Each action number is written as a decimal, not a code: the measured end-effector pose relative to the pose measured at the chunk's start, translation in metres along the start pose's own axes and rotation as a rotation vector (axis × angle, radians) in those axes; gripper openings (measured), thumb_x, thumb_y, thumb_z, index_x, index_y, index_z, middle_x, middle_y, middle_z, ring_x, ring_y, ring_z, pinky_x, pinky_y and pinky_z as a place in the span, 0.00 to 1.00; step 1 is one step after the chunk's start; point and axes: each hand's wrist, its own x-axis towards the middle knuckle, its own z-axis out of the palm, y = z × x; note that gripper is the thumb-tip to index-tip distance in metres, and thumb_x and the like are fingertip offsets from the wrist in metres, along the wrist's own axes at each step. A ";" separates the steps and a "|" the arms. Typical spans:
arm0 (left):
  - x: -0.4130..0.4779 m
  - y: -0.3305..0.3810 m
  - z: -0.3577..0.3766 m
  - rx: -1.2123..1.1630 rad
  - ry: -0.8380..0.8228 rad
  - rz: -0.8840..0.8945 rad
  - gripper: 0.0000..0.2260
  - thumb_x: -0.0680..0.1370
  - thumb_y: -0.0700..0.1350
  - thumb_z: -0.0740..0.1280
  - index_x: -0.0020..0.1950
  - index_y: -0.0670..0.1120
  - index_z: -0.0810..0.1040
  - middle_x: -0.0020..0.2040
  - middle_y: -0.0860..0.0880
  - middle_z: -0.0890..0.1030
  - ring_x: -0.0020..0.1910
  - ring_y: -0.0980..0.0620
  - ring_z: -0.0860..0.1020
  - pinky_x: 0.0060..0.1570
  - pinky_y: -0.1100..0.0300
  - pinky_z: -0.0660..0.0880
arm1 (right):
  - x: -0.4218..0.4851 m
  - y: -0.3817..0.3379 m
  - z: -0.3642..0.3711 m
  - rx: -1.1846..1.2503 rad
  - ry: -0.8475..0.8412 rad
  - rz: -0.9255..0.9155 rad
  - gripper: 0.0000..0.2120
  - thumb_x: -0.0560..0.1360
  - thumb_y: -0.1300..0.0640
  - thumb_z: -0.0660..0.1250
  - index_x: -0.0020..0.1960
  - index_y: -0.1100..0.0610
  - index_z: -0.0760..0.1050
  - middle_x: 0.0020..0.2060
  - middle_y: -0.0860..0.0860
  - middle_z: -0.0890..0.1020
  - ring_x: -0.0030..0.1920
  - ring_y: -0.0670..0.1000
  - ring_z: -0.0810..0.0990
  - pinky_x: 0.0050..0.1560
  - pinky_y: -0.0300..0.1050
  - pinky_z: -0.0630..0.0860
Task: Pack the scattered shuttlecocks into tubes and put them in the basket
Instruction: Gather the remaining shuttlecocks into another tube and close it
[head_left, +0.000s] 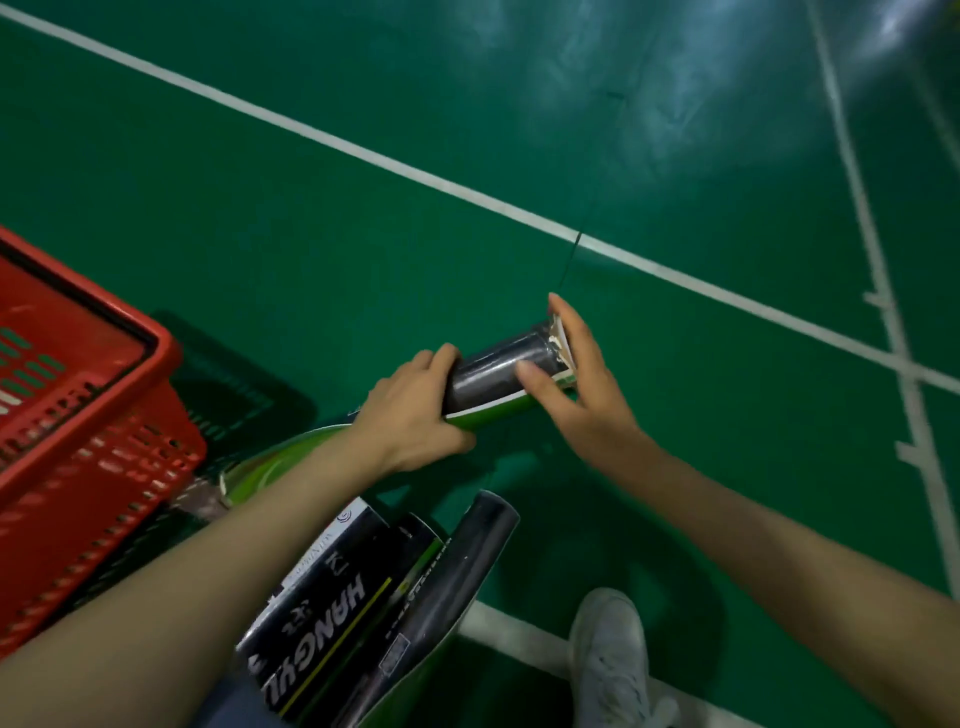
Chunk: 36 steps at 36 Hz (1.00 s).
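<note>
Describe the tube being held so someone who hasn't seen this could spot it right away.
Start at the red basket on the green court floor and look right to the two hands. The tube spans between them, the left hand gripping one end, the right hand at the other. Unlike the tubes lying below, it is off the floor.

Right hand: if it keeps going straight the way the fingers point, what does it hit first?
The right hand points up-left, with its palm at the open end of the dark tube held by the left hand. Straight on, it probably meets only green court floor, then the white line; depth unclear.
</note>
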 end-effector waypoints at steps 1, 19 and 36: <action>-0.001 0.006 0.000 -0.011 0.014 -0.004 0.30 0.64 0.52 0.74 0.61 0.48 0.64 0.50 0.48 0.71 0.47 0.46 0.72 0.44 0.53 0.72 | 0.001 -0.005 -0.004 -0.009 0.024 0.018 0.28 0.77 0.46 0.63 0.73 0.40 0.55 0.74 0.40 0.59 0.72 0.41 0.59 0.71 0.41 0.57; -0.044 0.049 0.011 -0.007 0.046 -0.046 0.41 0.69 0.59 0.70 0.74 0.52 0.51 0.57 0.47 0.72 0.51 0.46 0.73 0.51 0.51 0.75 | 0.030 -0.015 -0.015 0.123 0.312 0.253 0.13 0.79 0.49 0.61 0.54 0.53 0.82 0.47 0.44 0.82 0.48 0.44 0.78 0.53 0.38 0.71; -0.088 0.022 0.035 0.241 -0.271 -0.289 0.40 0.67 0.60 0.72 0.71 0.52 0.54 0.60 0.46 0.73 0.51 0.43 0.76 0.51 0.50 0.76 | -0.002 0.048 0.038 0.212 -0.060 0.540 0.24 0.80 0.42 0.54 0.68 0.55 0.71 0.67 0.53 0.73 0.63 0.54 0.72 0.61 0.50 0.68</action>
